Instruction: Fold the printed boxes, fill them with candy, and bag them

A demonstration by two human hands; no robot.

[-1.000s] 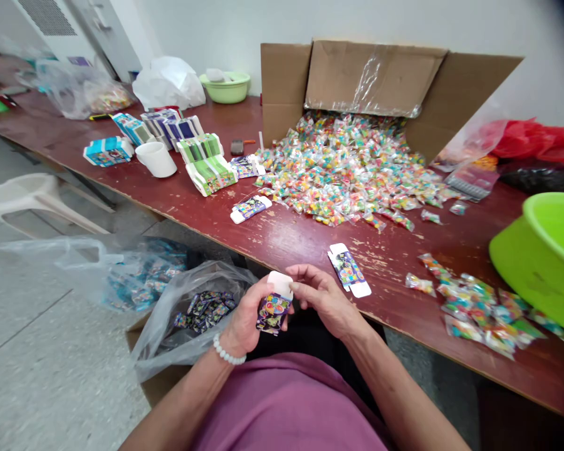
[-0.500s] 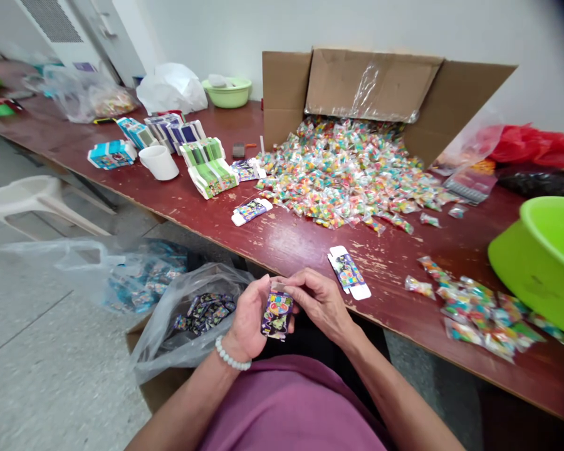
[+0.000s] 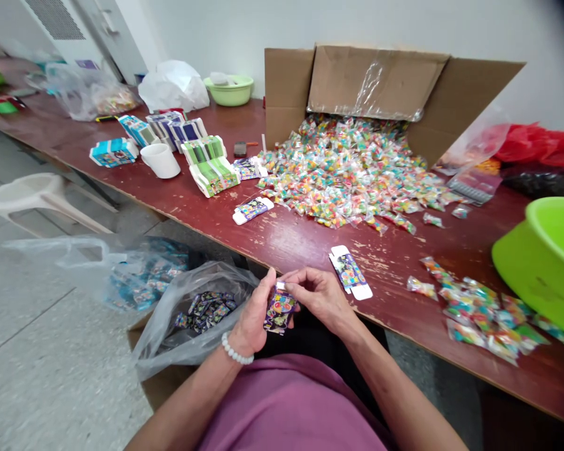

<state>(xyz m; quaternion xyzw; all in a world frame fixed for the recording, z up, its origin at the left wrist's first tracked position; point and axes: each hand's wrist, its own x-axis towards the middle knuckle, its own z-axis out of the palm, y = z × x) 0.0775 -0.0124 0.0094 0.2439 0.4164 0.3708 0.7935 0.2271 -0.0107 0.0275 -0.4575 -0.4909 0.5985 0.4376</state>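
Observation:
A small purple printed box (image 3: 280, 311) is held over my lap, just off the table's front edge. My left hand (image 3: 256, 311) wraps round it from the left, with a beaded bracelet on the wrist. At its top end my right hand (image 3: 316, 293) pinches a white flap, its fingers closed. A flat unfolded carton (image 3: 350, 272) lies on the table to the right of my hands. Another flat carton (image 3: 253, 210) is further back on the left. Behind them, a big heap of wrapped candies (image 3: 352, 175) spills from a cardboard box (image 3: 371, 81).
Loose candy packets (image 3: 484, 313) lie beside a green basin (image 3: 545, 263) at the right. Green carton stacks (image 3: 211, 166) and a white mug (image 3: 160, 161) stand at the left. Below the table edge, an open plastic bag (image 3: 155, 341) holds filled purple boxes. A white stool (image 3: 37, 197) stands left.
The box's top flap has turned from brownish to white between my fingers, and the box is slightly higher. My left fingers have shifted upright beside it. The view has moved slightly.

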